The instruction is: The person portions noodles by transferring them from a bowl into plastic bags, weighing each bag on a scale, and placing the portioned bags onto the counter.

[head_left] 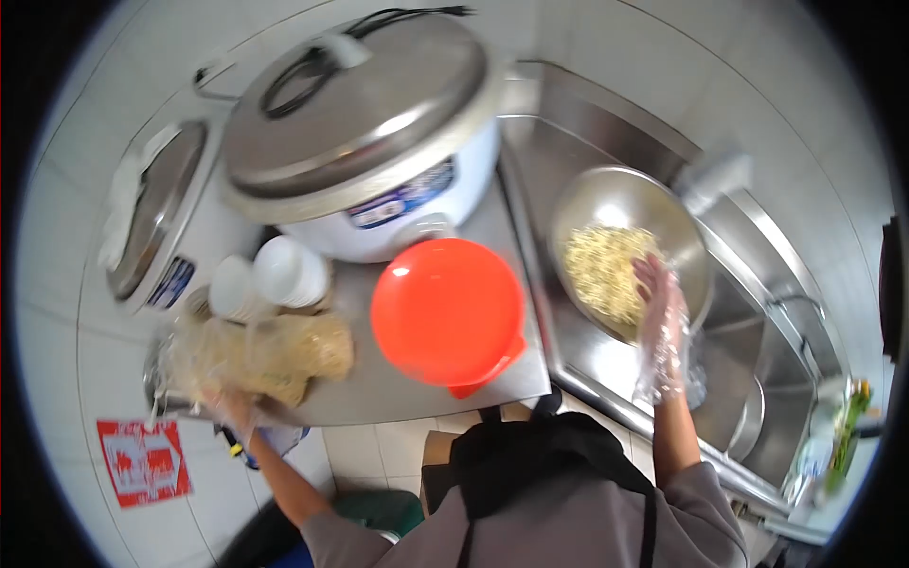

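My right hand [660, 303], in a clear plastic glove, reaches over the near right side of a large steel bowl [684, 218]. Its fingers are stretched out at the edge of a heap of pale yellow, shredded-looking food [606, 270] in the bowl. Off to the left, my left hand [230, 409] is at the near edge of a clear plastic bag [275, 355] with tan contents. Blur and plastic hide its fingers, so its grip cannot be made out. Between my hands a bright red round tub or lid [448, 312] stands on the steel counter [379, 402].
A big rice cooker [398, 180] with a coiled cord on its lid stands behind the red item. A second cooker [161, 218] is at far left. White stacked cups [284, 272] stand behind the bag. A steel sink [743, 331] lies right of the bowl.
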Motion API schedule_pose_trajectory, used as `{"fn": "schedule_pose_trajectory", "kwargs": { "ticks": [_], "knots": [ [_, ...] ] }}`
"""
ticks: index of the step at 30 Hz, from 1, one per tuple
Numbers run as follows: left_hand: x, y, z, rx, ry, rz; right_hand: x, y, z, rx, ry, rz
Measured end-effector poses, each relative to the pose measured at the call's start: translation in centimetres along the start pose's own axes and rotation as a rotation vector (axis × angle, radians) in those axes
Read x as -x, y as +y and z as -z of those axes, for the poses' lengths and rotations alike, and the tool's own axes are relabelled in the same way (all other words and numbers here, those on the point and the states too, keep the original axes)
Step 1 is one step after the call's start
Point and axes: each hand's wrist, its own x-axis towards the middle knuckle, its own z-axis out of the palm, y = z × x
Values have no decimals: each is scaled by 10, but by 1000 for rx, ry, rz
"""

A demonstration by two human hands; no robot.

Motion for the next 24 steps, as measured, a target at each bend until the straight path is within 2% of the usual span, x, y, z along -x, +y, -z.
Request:
{"fn": "schedule_pose_trajectory", "kwargs": {
  "ticks": [3, 5, 6, 9, 11, 12, 13, 14, 15, 16, 17, 18, 20, 21, 22, 24],
  "knots": [
    [8, -17, 21, -62, 112, -127, -9, -13, 24, 119, 10, 54],
    [21, -16, 41, 25, 236, -193, -19, -18, 43, 105, -4, 167],
    [34, 4, 67, 214, 250, -133, -25, -19, 51, 102, -20, 219],
    [42, 1, 75, 285, 281, -94, -47, -17, 84, 236, -201, 172],
    [31, -48, 43, 193, 60, 43, -67, -9, 96, 246, -87, 168],
    [33, -47, 41, 241, 12, 101, -77, -5, 102, 250, -30, 164],
    [35, -47, 39, 285, -34, 162, -112, 19, 122, 466, 170, 274],
    [44, -30, 46, 421, -21, 214, -144, 27, 142, 681, 375, 385],
    [53, -15, 54, 555, -7, 266, -165, 13, 154, 583, 488, 346],
    [59, -4, 61, 659, 120, 176, -186, -2, 166, 477, 600, 306],
    [65, 5, 67, 760, 250, 86, -217, -4, 188, 722, 687, 334],
    [71, 13, 83, 735, 340, 64, -242, -4, 209, 969, 772, 359],
    [87, 53, 147, 555, 472, 100, -262, -21, 227, 1070, 433, 391],
    [102, 80, 179, 830, 457, -38, -272, -28, 232, 1118, 256, 406],
    [120, 120, 220, 1093, 433, -184, -285, -31, 237, 1124, 275, 476],
    [154, 207, 303, 1190, 403, 17, -305, -32, 243, 1131, 315, 603]
  ]
}}
